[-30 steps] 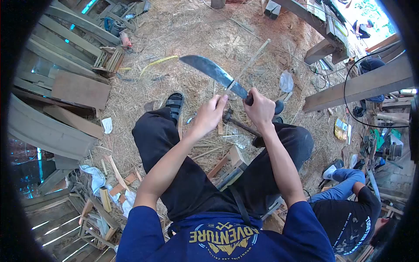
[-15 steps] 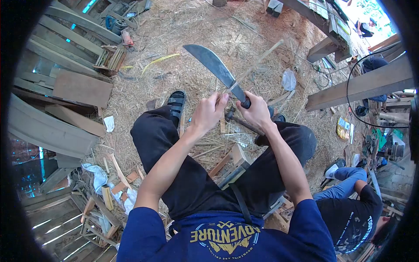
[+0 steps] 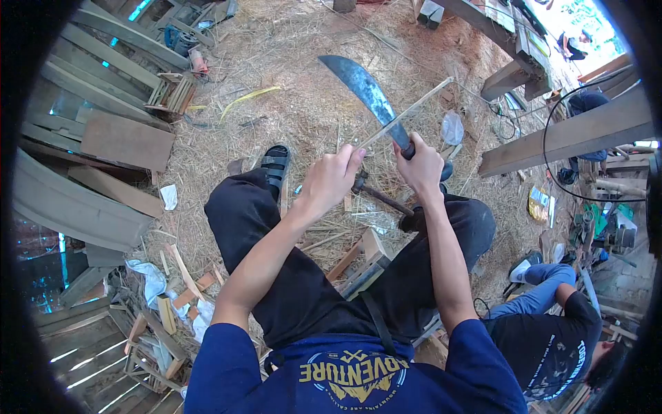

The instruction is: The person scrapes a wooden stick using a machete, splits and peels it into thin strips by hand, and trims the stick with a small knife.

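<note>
My left hand [image 3: 332, 178] pinches the near end of a thin, pale wooden strip [image 3: 424, 99], which slants away up to the right. My right hand [image 3: 419, 165] is wrapped round the dark handle of a machete [image 3: 364, 86]. Its broad, curved blade points up and to the left, and its lower part crosses the strip just above my hands. Below, between my legs, a hammer [image 3: 388, 200] lies with its head near my left hand. A wooden block [image 3: 374, 247] stands closer to my body.
A co-worker in a dark shirt [image 3: 545, 345] sits at the lower right. A thick beam [image 3: 572, 131] with a black cable juts in from the right. Boards [image 3: 127, 141] and a small slatted crate [image 3: 171, 93] stand at left. Straw and shavings cover the ground [image 3: 303, 41].
The machete and my right hand have shifted right, farther from my left hand. The blade now crosses the strip higher up, away from my left fingers, which have hardly moved.
</note>
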